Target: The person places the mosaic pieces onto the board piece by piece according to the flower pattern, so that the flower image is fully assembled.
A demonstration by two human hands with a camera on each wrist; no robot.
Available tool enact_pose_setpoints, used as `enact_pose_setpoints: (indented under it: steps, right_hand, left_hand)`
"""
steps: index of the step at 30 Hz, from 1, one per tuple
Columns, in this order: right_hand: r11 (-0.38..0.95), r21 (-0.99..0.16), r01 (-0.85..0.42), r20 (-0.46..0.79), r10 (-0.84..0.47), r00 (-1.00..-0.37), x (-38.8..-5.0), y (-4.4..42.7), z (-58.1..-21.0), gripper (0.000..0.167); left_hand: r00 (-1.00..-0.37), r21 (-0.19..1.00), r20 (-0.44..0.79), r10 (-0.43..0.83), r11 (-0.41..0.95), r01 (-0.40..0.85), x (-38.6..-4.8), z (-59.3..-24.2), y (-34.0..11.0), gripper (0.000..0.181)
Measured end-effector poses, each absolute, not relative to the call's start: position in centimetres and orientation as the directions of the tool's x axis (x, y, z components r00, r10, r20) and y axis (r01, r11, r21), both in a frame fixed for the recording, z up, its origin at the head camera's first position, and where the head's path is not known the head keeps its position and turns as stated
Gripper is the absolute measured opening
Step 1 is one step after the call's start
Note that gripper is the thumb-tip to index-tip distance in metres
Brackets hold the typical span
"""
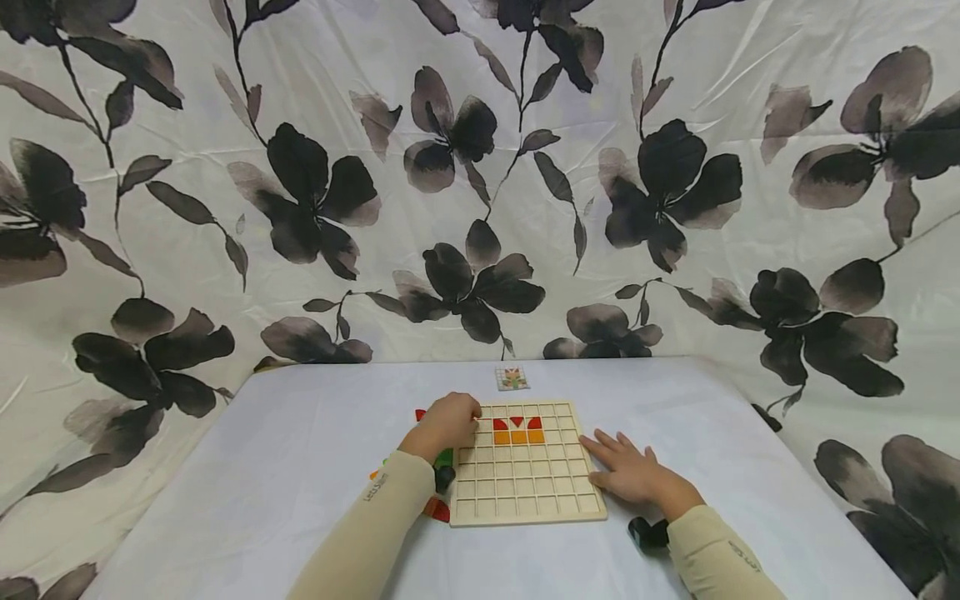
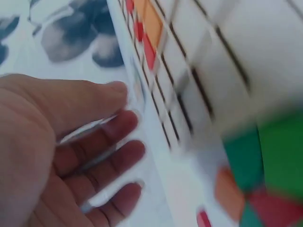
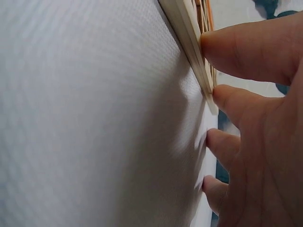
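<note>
A white tabletop [image 1: 300,467] meets flower-printed drapery [image 1: 562,217]; on it lies a gridded board [image 1: 525,489]. The right hand [image 1: 626,473] touches its edge, fingers [image 3: 236,101] spread; the left hand [image 1: 446,425], at its far left corner, may or may not pinch something: I cannot tell. The left wrist view bares loose coloured pieces [image 2: 284,156], partly covered overhead.

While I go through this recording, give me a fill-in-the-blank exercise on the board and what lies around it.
In the head view:
1. The board holds ____ orange squares.
2. The pieces directly above them are ____.
3. The right hand touches the board's ____ edge.
4. Green pieces lie to the board's ____.

Missing words: three; red; right; left
</note>
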State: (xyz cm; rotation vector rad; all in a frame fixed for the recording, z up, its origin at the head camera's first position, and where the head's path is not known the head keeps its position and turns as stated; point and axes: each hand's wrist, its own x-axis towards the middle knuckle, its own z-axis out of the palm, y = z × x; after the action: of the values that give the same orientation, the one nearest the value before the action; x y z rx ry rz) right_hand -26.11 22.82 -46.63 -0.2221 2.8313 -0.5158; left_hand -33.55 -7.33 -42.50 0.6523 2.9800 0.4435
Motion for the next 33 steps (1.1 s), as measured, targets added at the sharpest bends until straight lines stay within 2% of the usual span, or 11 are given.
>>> enact_pose_setpoints:
  steps: [4, 9, 21, 27, 33]
  right_hand:
    - [0.924, -0.369, -0.102, -0.224, -0.195, -0.955, -26.1, 22.8, -46.4, 0.064]
    - [0.922, -0.374, -0.106, -0.217, -0.198, -0.956, -25.9, 22.9, -46.4, 0.063]
    - [0.922, -0.372, -0.107, -0.216, -0.198, -0.956, -25.9, 22.9, -46.8, 0.063]
    - [0.930, -0.352, -0.104, -0.215, -0.188, -0.958, -26.1, 22.8, -46.7, 0.064]
    - [0.928, -0.357, -0.102, -0.213, -0.187, -0.959, -26.2, 22.9, -46.8, 0.064]
  left_hand:
    - [-0.956, 0.195, -0.018, 0.293, 0.939, 0.285, -33.6, -42.7, -9.9, 0.016]
    - [-0.978, 0.192, -0.094, 0.187, 0.967, 0.166, -33.5, -43.3, -11.5, 0.018]
    - [-0.978, 0.260, -0.143, 0.154, 0.959, 0.113, -33.2, -43.6, -13.2, 0.013]
    - [-0.981, 0.275, -0.135, 0.141, 0.956, 0.100, -33.8, -43.8, -14.1, 0.018]
    - [-0.976, 0.359, -0.169, 0.136, 0.931, 0.068, -34.4, -44.1, -14.3, 0.017]
